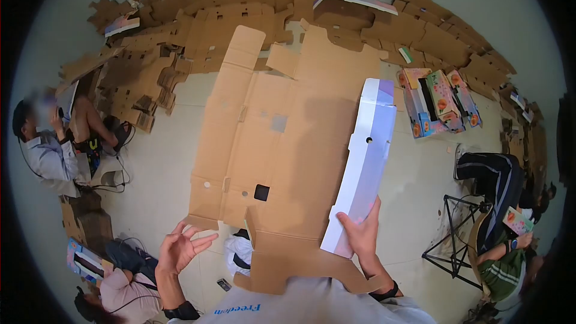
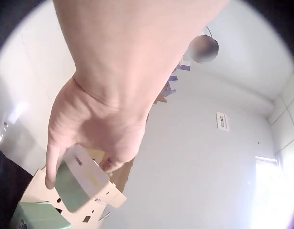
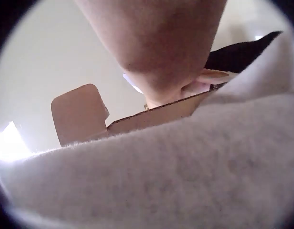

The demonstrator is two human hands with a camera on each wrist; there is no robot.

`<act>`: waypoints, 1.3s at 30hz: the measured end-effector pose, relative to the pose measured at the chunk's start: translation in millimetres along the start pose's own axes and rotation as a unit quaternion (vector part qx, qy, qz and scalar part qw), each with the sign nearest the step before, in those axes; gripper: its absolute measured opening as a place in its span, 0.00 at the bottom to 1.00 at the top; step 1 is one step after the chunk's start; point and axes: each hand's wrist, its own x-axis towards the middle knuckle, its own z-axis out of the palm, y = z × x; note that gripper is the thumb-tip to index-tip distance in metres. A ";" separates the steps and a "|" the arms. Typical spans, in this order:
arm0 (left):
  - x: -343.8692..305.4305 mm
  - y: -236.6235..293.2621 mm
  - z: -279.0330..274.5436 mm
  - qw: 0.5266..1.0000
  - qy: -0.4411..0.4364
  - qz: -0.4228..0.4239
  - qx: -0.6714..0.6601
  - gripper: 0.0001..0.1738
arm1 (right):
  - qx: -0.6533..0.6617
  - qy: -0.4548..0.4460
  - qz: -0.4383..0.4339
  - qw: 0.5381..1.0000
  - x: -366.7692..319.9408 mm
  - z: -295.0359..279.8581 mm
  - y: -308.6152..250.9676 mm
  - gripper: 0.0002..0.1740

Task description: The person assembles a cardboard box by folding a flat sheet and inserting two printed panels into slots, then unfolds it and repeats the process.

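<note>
A large flattened cardboard box point(image 1: 312, 144) stands unfolded before me, its plain brown inner side facing me. Along its right side, a folded-over panel point(image 1: 363, 168) shows a white and lilac printed face. My right hand point(image 1: 362, 234) grips this panel near its lower end, thumb on the printed face. In the right wrist view, the forearm and shirt hide most of that hand. My left hand point(image 1: 183, 251) is beside the lower left flap point(image 1: 204, 222), fingers apart and loosely bent. In the left wrist view, a white and green flap point(image 2: 82, 179) shows between that hand's fingers and thumb.
Flattened cardboard point(image 1: 240, 18) lines the far wall. Printed boxes point(image 1: 438, 102) lie on the floor at right. People sit at left and right, one beside a black folding stand point(image 1: 459, 234). A white and black bundle point(image 1: 239, 252) lies below the cardboard.
</note>
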 end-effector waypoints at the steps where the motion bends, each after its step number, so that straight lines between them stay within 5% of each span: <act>1: 1.6 -3.7 0.5 0.997 0.030 0.030 0.070 0.37 | 0.007 -0.003 -0.003 1.000 1.5 -1.1 -0.2 0.53; 4: 13.6 -24.4 -5.9 0.923 0.170 0.083 0.334 0.35 | 0.024 -0.014 -0.007 1.000 3.8 -4.0 -0.5 0.53; 10: 28.6 -43.8 27.8 0.793 0.203 0.176 0.547 0.27 | 0.020 -0.045 -0.015 0.999 3.3 -6.8 -3.9 0.53; 13: 20.4 -43.9 77.8 0.617 0.152 0.364 0.681 0.22 | 0.030 -0.052 -0.024 0.998 6.2 -3.2 -1.6 0.54; 14: 17.1 -49.8 85.3 0.606 0.132 0.405 0.672 0.20 | 0.025 -0.055 -0.035 0.998 6.8 -3.0 -1.4 0.54; 15: 10.5 -46.1 100.7 0.627 0.085 0.320 0.705 0.13 | 0.020 -0.059 -0.047 0.997 7.4 -3.4 -1.6 0.54; 17: 11.6 -33.4 128.1 0.367 -0.128 0.412 0.824 0.12 | -0.010 -0.069 -0.036 0.997 11.2 -5.9 -6.4 0.54; 20: 21.5 -32.2 146.8 0.275 -0.150 0.395 0.864 0.16 | 0.011 -0.082 -0.022 0.996 16.3 -6.7 -10.8 0.54; 23: 36.2 -43.8 154.5 0.295 -0.237 0.396 0.837 0.22 | 0.014 -0.076 -0.050 0.996 17.8 -9.5 -4.8 0.53; 28: 72.3 -86.4 156.9 0.222 -0.299 0.381 0.846 0.25 | 0.007 -0.068 -0.060 0.996 14.1 -6.3 4.2 0.54; 32: 102.1 -128.2 147.3 0.113 -0.252 0.282 0.919 0.18 | 0.017 -0.054 -0.079 0.995 13.4 -3.6 14.4 0.52; 35: 97.1 -99.4 144.5 0.196 -0.300 0.366 0.859 0.14 | 0.001 -0.045 -0.114 0.993 21.2 -3.0 32.3 0.50; 36: 80.3 -86.1 147.8 0.255 -0.315 0.271 0.873 0.15 | -0.008 -0.039 -0.120 0.992 19.0 -4.2 36.9 0.50; 39: 53.2 -47.9 147.9 0.259 -0.322 0.306 0.858 0.21 | 0.151 -0.063 0.010 0.986 13.4 -2.4 24.4 0.48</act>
